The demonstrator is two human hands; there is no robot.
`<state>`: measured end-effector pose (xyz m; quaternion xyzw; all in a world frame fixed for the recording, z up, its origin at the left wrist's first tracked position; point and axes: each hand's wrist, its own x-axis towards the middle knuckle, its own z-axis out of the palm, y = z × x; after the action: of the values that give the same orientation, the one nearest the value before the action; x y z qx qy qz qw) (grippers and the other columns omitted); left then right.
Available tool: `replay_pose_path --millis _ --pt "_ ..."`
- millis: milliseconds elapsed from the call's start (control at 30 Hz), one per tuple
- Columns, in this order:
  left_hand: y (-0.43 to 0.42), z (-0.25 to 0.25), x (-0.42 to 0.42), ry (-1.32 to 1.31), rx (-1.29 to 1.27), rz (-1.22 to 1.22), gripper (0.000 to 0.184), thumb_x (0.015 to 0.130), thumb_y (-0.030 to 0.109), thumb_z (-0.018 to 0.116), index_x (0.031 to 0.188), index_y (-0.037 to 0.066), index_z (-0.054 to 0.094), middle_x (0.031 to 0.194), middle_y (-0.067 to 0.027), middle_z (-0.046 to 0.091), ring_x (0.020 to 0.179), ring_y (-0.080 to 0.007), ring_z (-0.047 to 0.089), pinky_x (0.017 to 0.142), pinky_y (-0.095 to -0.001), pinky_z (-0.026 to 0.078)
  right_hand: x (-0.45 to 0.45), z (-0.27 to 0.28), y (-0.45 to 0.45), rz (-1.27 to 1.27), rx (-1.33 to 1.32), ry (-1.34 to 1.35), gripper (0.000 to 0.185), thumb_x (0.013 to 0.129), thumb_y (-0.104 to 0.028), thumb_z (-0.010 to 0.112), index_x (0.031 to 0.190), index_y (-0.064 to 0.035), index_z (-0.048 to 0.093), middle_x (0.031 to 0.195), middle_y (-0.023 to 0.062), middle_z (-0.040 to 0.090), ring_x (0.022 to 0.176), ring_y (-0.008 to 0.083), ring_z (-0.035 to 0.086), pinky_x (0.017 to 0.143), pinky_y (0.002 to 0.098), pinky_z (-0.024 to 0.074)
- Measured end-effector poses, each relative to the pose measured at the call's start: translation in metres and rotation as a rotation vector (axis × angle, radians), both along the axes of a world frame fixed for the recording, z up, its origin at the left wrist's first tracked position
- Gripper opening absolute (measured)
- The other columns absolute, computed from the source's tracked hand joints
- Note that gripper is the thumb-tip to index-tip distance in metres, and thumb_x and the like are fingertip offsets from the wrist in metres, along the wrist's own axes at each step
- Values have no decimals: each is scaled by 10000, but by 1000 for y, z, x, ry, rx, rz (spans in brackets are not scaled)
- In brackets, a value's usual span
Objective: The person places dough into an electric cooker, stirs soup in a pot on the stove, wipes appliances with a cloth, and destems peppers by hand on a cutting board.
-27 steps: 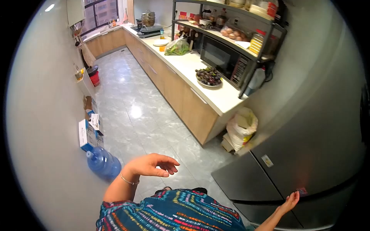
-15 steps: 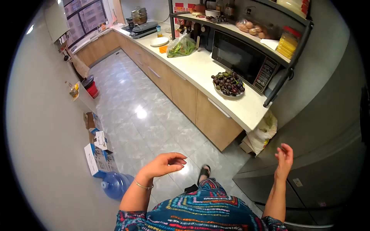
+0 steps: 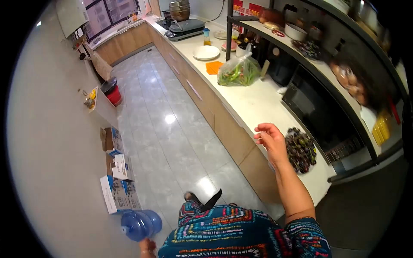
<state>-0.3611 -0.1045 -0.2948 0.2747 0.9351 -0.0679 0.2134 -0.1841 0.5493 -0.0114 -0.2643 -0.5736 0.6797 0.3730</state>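
Observation:
My right hand [image 3: 272,141] is raised in front of the counter edge with loosely bent fingers and nothing between them. Just beyond it, a plate heaped with dark grapes [image 3: 301,150] rests on the counter, partly hidden by my forearm. My left hand [image 3: 147,244] is low at the bottom of the view, smeared by motion and close to a big blue water jug [image 3: 141,225] on the floor. I cannot tell whether it touches the jug. A plastic bag of green vegetables [image 3: 239,72] sits farther along the counter.
A black microwave [image 3: 320,109] stands under a dark metal shelf rack [image 3: 279,45]. A white plate [image 3: 206,53] and an orange cloth [image 3: 214,67] lie on the counter. Cardboard boxes [image 3: 118,193] line the left wall, with a red bin [image 3: 113,95] beyond them.
I have stepped forward along the counter, and the view has turned. My right hand has come up beside the grapes; my left hand has dropped low, close to the water jug.

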Motion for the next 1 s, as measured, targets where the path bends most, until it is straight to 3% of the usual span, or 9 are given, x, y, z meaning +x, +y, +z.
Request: replay_pose_path --millis 167,333,367,433,500,567,733,900,1000 --pt "11 -12 -75 -250 96 437 218 709 275 573 777 69 558 689 -173 591 649 -344 591 561 -429 471 -111 -6 54 -64 -48 82 208 844 -119 505 1041 -53 519 942 48 574 780 111 559 655 219 454" --pt "134 16 -273 -36 -80 -46 213 717 283 576 731 70 583 723 -195 605 699 -361 588 602 -439 466 -177 -13 119 -246 -162 58 211 845 -120 506 1051 -79 517 920 34 577 758 111 571 573 220 473" --pt "155 18 -316 71 212 -122 211 733 251 555 689 46 568 638 -159 597 600 -309 588 534 -408 457 -187 -8 133 -299 -163 37 228 842 -130 514 1065 -82 510 917 30 577 756 107 568 570 218 469" --pt "221 36 -390 -344 693 508 239 736 249 549 677 19 580 601 -122 593 466 -218 558 415 -326 431 -203 -6 163 -399 -142 -27 270 832 -159 534 1089 -86 494 919 21 576 750 97 559 566 213 457" --pt "306 62 -434 -331 771 603 239 773 221 496 708 3 571 564 -77 558 481 -155 552 409 -265 425 -210 -10 205 -458 -91 -106 318 813 -209 577 1104 -117 489 933 -1 544 762 104 547 566 226 442" --pt "379 68 -462 -403 894 647 208 777 207 538 851 17 581 669 -61 586 542 -138 573 440 -236 432 -218 -21 248 -588 31 -238 386 777 -272 618 1118 -141 493 967 -14 535 835 98 516 628 275 414" --pt "503 82 -451 -592 900 348 280 799 264 596 907 6 589 732 -60 615 599 -138 592 535 -263 457 -217 -62 372 -893 506 -836 744 666 -482 651 1202 -5 454 1209 201 474 1118 324 450 962 381 327" --pt "513 94 -467 -555 670 404 295 791 266 594 885 -13 607 707 -82 617 590 -158 607 556 -274 483 -219 -81 418 -603 510 -874 463 650 -181 640 1067 -8 533 983 144 608 906 275 579 806 347 431" --pt "470 63 -488 -447 564 701 303 768 254 577 879 -26 611 713 -91 618 582 -173 613 514 -291 490 -211 -115 401 -668 155 -349 480 700 -16 514 1174 28 453 1061 115 542 928 222 525 807 307 400"
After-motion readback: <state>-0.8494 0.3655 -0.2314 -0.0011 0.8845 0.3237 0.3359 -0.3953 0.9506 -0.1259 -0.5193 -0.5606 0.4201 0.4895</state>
